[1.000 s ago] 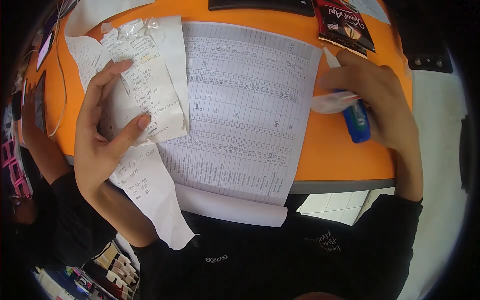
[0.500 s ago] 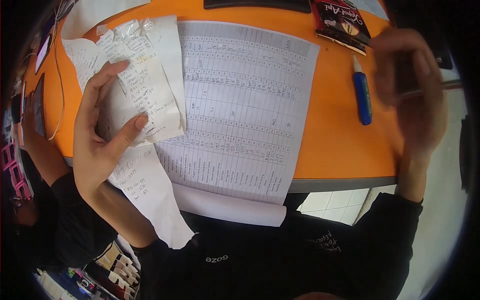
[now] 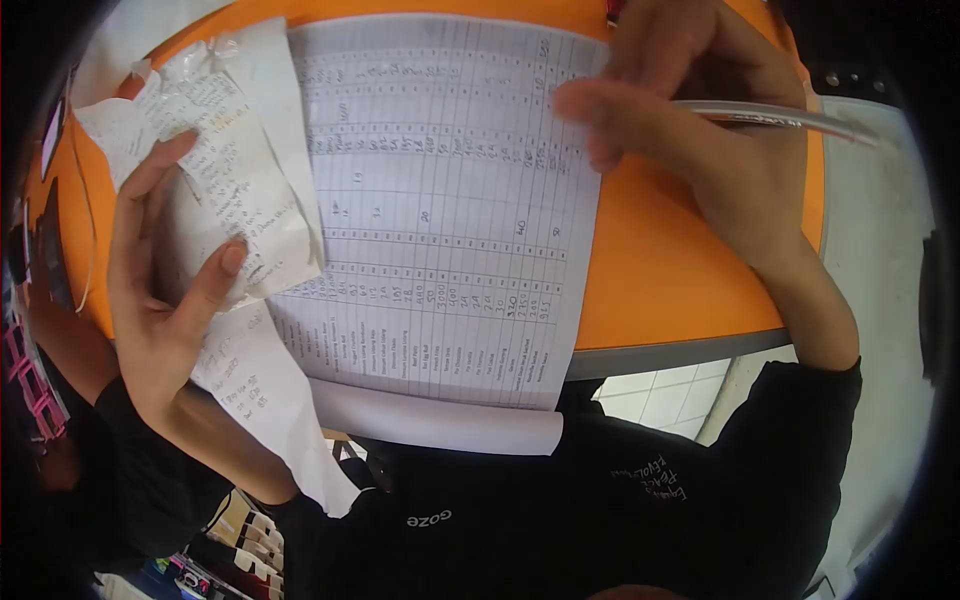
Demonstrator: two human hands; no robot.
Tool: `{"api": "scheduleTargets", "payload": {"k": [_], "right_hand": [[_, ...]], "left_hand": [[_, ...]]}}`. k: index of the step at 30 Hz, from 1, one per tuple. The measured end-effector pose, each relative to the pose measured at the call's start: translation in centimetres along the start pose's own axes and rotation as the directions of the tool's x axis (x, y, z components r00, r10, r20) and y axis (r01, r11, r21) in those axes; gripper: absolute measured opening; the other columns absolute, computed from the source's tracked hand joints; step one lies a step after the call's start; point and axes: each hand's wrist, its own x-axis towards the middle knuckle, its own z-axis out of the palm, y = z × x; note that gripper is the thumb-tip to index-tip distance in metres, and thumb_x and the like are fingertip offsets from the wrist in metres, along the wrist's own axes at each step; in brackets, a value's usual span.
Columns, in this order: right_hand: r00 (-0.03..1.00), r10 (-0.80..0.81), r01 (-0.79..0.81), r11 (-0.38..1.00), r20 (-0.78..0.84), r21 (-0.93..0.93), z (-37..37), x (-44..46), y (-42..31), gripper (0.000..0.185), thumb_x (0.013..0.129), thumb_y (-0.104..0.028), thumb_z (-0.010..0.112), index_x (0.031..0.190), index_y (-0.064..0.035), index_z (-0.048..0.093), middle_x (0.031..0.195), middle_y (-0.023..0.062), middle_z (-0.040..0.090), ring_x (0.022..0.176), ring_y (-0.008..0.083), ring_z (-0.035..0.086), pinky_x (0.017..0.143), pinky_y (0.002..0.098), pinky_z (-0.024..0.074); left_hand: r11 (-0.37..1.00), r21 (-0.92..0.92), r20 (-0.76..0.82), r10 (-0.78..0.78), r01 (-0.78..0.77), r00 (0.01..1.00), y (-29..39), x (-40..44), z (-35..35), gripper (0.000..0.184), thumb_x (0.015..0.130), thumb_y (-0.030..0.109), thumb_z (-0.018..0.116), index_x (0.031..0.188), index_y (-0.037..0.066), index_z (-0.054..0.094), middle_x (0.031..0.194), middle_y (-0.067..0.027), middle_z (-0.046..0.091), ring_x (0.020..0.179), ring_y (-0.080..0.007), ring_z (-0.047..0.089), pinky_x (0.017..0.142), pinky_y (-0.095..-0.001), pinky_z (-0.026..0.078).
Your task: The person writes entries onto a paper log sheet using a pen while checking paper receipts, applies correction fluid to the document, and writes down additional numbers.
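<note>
The white printed sheet of ruled rows and columns [image 3: 440,210], with handwritten figures in its cells, lies on the orange desk [image 3: 670,285] directly before you. Its near end is curled into a loose roll [image 3: 440,420] that appears to reach past the desk's dark edge [image 3: 690,350].

Your right hand [image 3: 730,185] is over the sheet's right margin, fingers curled and closed on a slim transparent pen with a reddish core [image 3: 790,117]. The pen lies across the hand with its long end pointing outward; its other end is hidden behind your thumb, so the tip's position cannot be told. Contact between fingertips and sheet cannot be confirmed; the fingers are blurred.

Your left hand [image 3: 155,320] grips the creased white handwritten slips [image 3: 245,200], thumb and forefinger spread across the face, overlapping the sheet's left side. Some entries are covered; shift the thumb to lines not being read. A long white handwritten strip [image 3: 250,390] hangs below, over your forearm.

Judged on handling: the curled end could drag the sheet, so weight it flat; settle the pen between fingertips and follow one row at a time.

Another person's arm [image 3: 65,335] is at far left.
</note>
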Motion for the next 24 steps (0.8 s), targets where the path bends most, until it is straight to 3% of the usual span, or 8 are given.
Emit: {"api": "scheduleTargets", "payload": {"k": [6,9,12,15,18,21,24], "right_hand": [[0.968,-0.030,0.055,0.994,0.249,-0.094,-0.7,0.7,0.8,0.037,0.075,0.005,0.092,0.076,-0.0099,0.058,0.075,0.0022,0.062,0.062,0.0057,0.055,0.054,0.0218,0.0406],[0.967,-0.093,0.103,0.994,0.237,-0.032,-0.1,0.7,1.1,0.039,0.074,0.007,0.092,0.073,-0.0105,0.057,0.074,0.0023,0.062,0.063,0.0051,0.056,0.054,0.0214,0.0402],[0.980,0.004,-0.006,1.000,0.199,0.013,0.6,0.4,0.7,0.041,0.074,0.009,0.091,0.071,-0.0114,0.055,0.073,0.0025,0.062,0.063,0.0050,0.055,0.054,0.0217,0.0402],[0.999,-0.033,0.037,0.991,0.037,-0.125,1.6,-0.1,-0.2,0.043,0.074,0.008,0.091,0.069,-0.0124,0.053,0.069,0.0023,0.061,0.059,0.0052,0.053,0.052,0.0227,0.0370],[0.982,0.066,-0.026,0.974,0.176,-0.224,0.4,0.4,-1.3,0.045,0.074,0.010,0.088,0.067,-0.0130,0.049,0.065,0.0024,0.059,0.054,0.0057,0.049,0.049,0.0241,0.0327],[0.973,-0.104,0.137,0.979,0.205,-0.153,-0.3,0.3,0.6,0.045,0.074,0.012,0.084,0.065,-0.0133,0.047,0.061,0.0025,0.057,0.051,0.0059,0.047,0.047,0.0251,0.0294],[0.966,-0.034,0.083,0.979,0.255,-0.186,-0.5,0.6,0.2,0.045,0.075,0.013,0.080,0.064,-0.0132,0.046,0.063,0.0029,0.058,0.052,0.0061,0.047,0.047,0.0256,0.0293]], "left_hand": [[1.000,0.008,0.022,0.000,0.000,1.000,-0.4,0.2,-0.2,0.071,0.082,0.005,0.076,0.148,-0.002,0.051,0.146,-0.0204,0.058,0.134,-0.0237,0.056,0.116,-0.0335,0.037],[0.990,0.136,0.074,-0.051,0.040,0.996,-1.6,-0.7,-1.1,0.071,0.088,0.024,0.076,0.150,0.002,0.051,0.157,-0.0161,0.051,0.151,-0.0310,0.040,0.130,-0.0477,0.019],[0.984,0.174,0.070,-0.055,0.042,0.996,-1.8,-0.7,-1.3,0.072,0.088,0.028,0.076,0.151,0.004,0.051,0.158,-0.0148,0.051,0.152,-0.0318,0.040,0.130,-0.0505,0.018],[0.983,0.177,0.071,-0.061,0.048,0.996,-2.0,-0.8,-1.4,0.071,0.089,0.031,0.076,0.152,0.007,0.052,0.159,-0.0141,0.050,0.152,-0.0317,0.039,0.130,-0.0527,0.018],[0.977,0.212,0.061,-0.009,-0.004,0.998,-2.1,-0.8,-1.5,0.071,0.090,0.034,0.075,0.152,0.008,0.052,0.159,-0.0139,0.051,0.153,-0.0320,0.039,0.130,-0.0535,0.018],[0.973,0.230,0.067,-0.029,0.013,0.997,-2.1,-0.8,-1.6,0.072,0.091,0.038,0.074,0.152,0.009,0.051,0.159,-0.0135,0.050,0.153,-0.0324,0.038,0.130,-0.0546,0.019],[0.958,0.287,0.084,0.000,-0.025,0.996,-2.4,-0.9,-1.8,0.073,0.091,0.040,0.073,0.153,0.010,0.049,0.160,-0.0134,0.049,0.153,-0.0328,0.038,0.129,-0.0551,0.020]]}}
